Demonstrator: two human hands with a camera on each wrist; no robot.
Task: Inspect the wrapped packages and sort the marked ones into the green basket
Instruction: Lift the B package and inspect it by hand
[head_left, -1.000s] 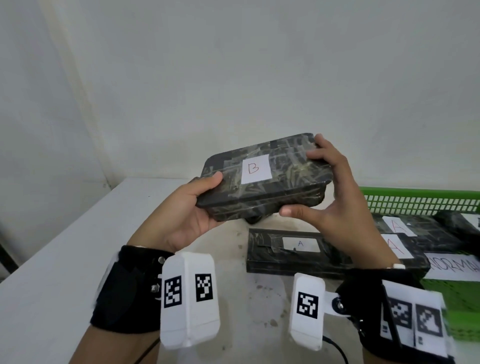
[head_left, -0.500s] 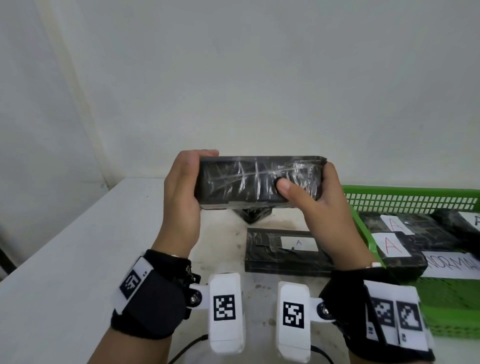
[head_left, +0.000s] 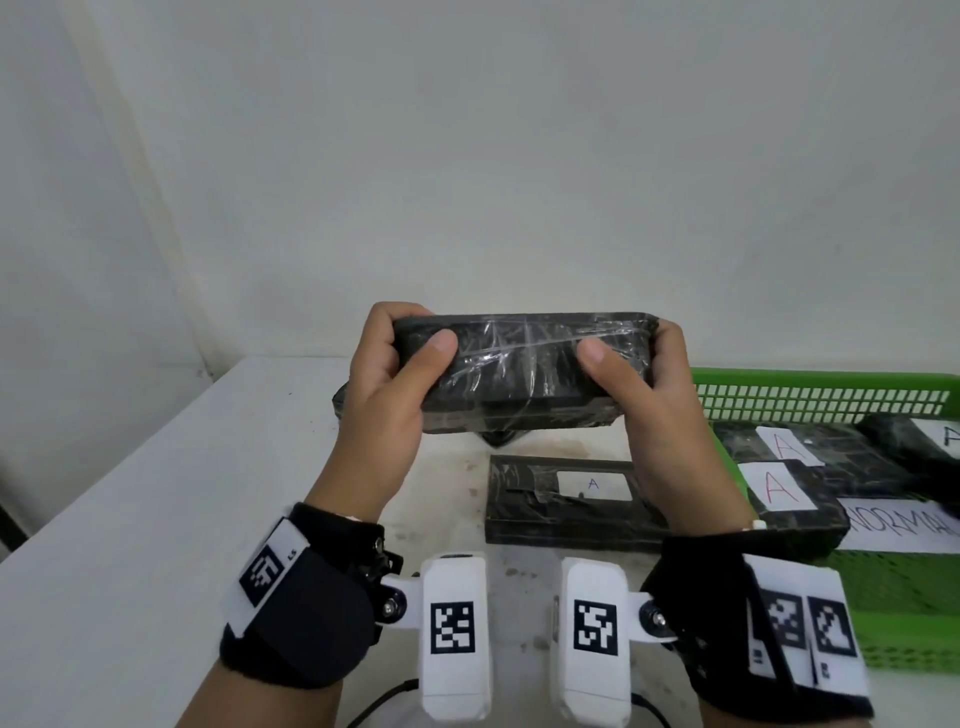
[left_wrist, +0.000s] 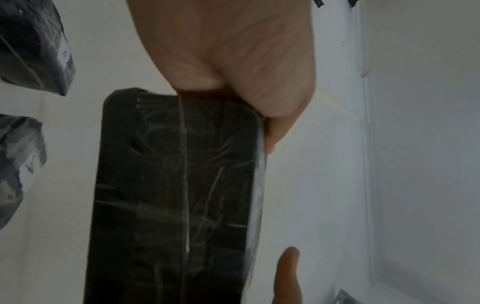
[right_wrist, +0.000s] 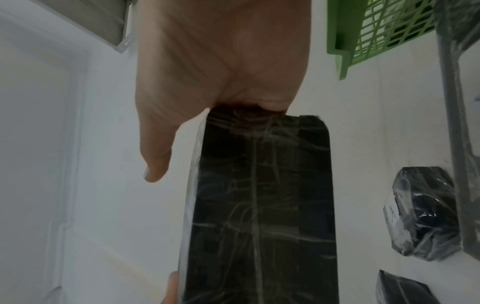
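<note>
A black package wrapped in clear film (head_left: 519, 371) (left_wrist: 176, 197) (right_wrist: 262, 207) is held up above the table, its unlabelled underside turned towards me. My left hand (head_left: 400, 374) (left_wrist: 233, 61) grips its left end and my right hand (head_left: 644, 379) (right_wrist: 221, 61) grips its right end, thumbs on the near face. Its B label is out of sight. A flat package with a white A label (head_left: 566, 501) lies on the table below. The green basket (head_left: 821, 397) (right_wrist: 363, 30) at the right holds several A-labelled packages (head_left: 795, 491).
The white table (head_left: 130, 519) runs off to the left and meets the wall behind. A small dark wrapped bundle (head_left: 501, 438) (right_wrist: 423, 214) sits beneath the held package. A paper sheet reading NORMAL (head_left: 904, 525) lies in the basket.
The held package has tipped from label-up to edge-on and on to underside facing me, hiding the B label. Both hands shifted their grip, thumbs now on the near face.
</note>
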